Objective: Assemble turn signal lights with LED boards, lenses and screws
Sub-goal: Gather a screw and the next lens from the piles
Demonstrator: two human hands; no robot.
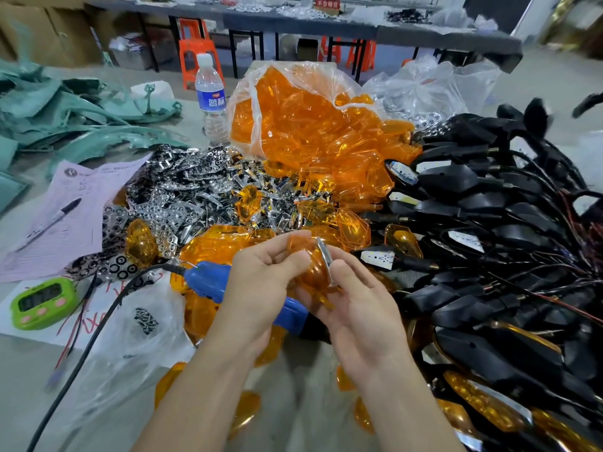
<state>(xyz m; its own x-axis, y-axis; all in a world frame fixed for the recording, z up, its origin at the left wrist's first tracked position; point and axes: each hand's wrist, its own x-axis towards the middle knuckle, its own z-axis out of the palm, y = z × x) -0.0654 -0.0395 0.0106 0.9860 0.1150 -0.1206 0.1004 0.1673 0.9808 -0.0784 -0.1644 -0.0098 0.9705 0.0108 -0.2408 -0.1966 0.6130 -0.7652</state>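
Held translucent orange plastic lens [311,272]: same amber-orange as the bagged heap of lenses [310,132]. Chrome-silver reflector plates [182,194]: mirror finish, ring-and-hexagon pattern. Moulded plastic housings [483,187]: matte black; wires black, a few red. Plastic-bodied electric screwdriver [210,280]: blue. Small digital timer [42,303]: lime green, pink buttons. Printed paper form [65,223]: pale pink.

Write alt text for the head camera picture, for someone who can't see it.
The left hand and right hand together hold an orange lens with a chrome insert at its edge, over a blue electric screwdriver. Around them lie a pile of chrome reflectors, a bag of orange lenses and black wired housings.
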